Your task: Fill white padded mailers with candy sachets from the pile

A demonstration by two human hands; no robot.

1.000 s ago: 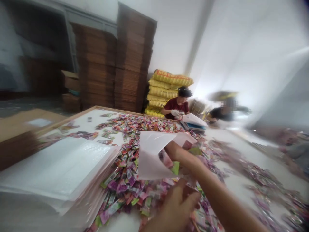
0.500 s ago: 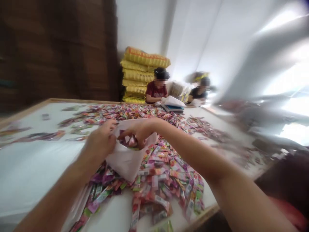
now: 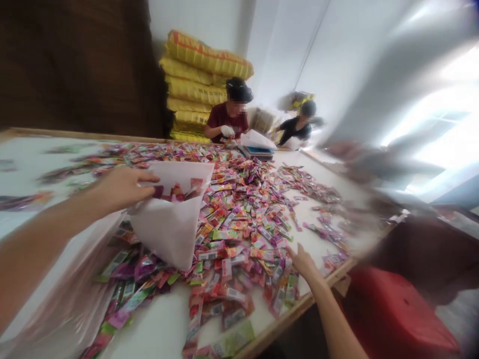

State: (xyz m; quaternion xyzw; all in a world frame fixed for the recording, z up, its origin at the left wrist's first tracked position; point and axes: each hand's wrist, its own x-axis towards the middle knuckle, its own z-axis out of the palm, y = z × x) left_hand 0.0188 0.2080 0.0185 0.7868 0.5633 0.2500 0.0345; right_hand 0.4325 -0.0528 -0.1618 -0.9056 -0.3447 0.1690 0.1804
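A white plastic bag [image 3: 168,229] stands with its mouth agape, several small wrapped packets [image 3: 177,193] visible inside. My left hand [image 3: 123,188] grips the bag's left rim between thumb and fingers. Apart from it, my right hand [image 3: 304,263] is at the right side of a wide heap of colourful packets [image 3: 232,219], fingers stretched out over the packets at the heap's edge; I see nothing held in it. Pink, purple and green wrappers make up the heap, which surrounds the bag.
Clear plastic bags [image 3: 71,294] lie on the white table [image 3: 160,319], which has a wooden rim. Across it, two people work near a blue-topped scale [image 3: 258,150] with a white bag on it. Yellow sacks [image 3: 204,92] are stacked behind. A red stool [image 3: 396,314] is at right.
My right hand has come out of the bag and moved right to the heap's edge. My left hand keeps hold of the bag, whose mouth now shows packets. The view has shifted.
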